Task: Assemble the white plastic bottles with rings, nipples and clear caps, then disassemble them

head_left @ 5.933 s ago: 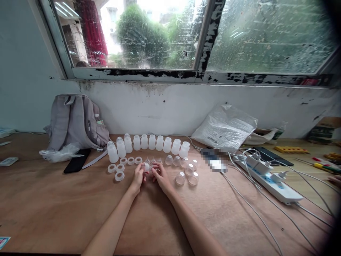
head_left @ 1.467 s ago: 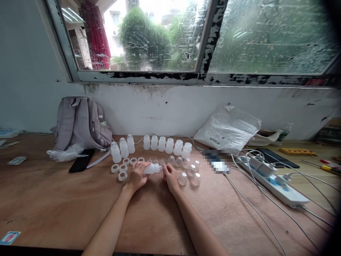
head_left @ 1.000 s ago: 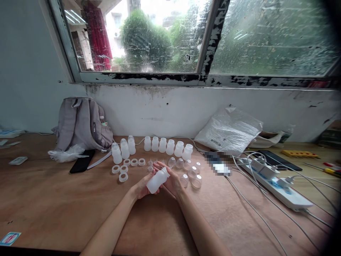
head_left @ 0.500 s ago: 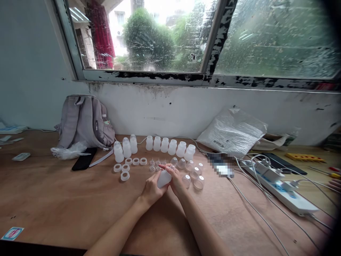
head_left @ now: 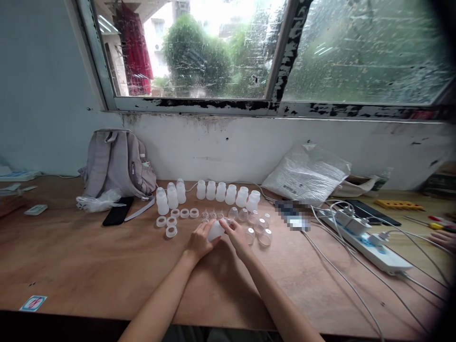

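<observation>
A white translucent baby bottle (head_left: 215,232) lies tilted between my hands, its top end toward the right. My left hand (head_left: 199,241) is wrapped around its body. At the top end, my right hand (head_left: 235,234) has its fingers closed on the neck area, which they partly hide. Just beyond my hands are clear bottle nipples (head_left: 213,215). Clear dome caps (head_left: 264,237) sit close by on the right, several of them. White collar rings (head_left: 171,231) lie to the left. Behind stand capped bottles (head_left: 172,195) and a row of uncapped bottles (head_left: 231,194).
A backpack (head_left: 117,164), plastic bag (head_left: 98,201) and black phone (head_left: 116,213) occupy the back left. To the right are a silvery packing bag (head_left: 306,173), a blurred-out device (head_left: 294,216), cables and a power strip (head_left: 384,259). Another person's hand (head_left: 443,239) shows at the far right.
My right hand's fingers have shifted around the bottle's top end, and the bottle has moved slightly left and up in view. The whole view has shifted a little.
</observation>
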Demonstrator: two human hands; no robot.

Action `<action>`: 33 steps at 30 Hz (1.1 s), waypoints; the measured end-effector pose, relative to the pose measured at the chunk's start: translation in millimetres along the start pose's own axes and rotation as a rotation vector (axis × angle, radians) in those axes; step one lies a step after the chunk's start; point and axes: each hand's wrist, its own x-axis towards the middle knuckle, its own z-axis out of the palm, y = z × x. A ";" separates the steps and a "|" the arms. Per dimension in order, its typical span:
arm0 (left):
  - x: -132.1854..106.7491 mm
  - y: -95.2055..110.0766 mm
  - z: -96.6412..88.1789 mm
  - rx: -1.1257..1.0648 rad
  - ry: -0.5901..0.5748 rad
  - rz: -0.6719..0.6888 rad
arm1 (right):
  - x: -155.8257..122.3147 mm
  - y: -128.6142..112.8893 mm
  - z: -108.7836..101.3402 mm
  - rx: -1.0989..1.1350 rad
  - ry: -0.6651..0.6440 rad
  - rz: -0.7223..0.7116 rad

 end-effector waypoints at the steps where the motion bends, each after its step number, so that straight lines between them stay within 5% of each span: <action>1: 0.0 -1.3 -0.5 -0.013 0.006 -0.028 | -2.0 -2.3 -5.0 -0.104 0.013 -0.017; 5: -1.8 -2.3 -5.0 -0.085 0.062 -0.124 | -7.8 -15.1 -34.4 -0.628 0.171 -0.203; 8: -5.6 -2.9 -11.0 -0.184 0.117 -0.189 | -7.3 -18.7 -57.6 -0.839 0.260 -0.141; 14: -13.0 -11.1 -17.8 -0.322 0.129 -0.252 | -5.5 -8.3 -69.9 -0.610 0.098 0.006; 21: -12.6 -13.2 -19.0 -0.291 0.202 -0.278 | 10.6 -32.5 -53.5 -0.384 0.182 0.015; 33: -19.2 10.4 -28.2 -0.206 0.033 0.027 | 1.5 -54.3 -42.1 -0.511 0.201 -0.141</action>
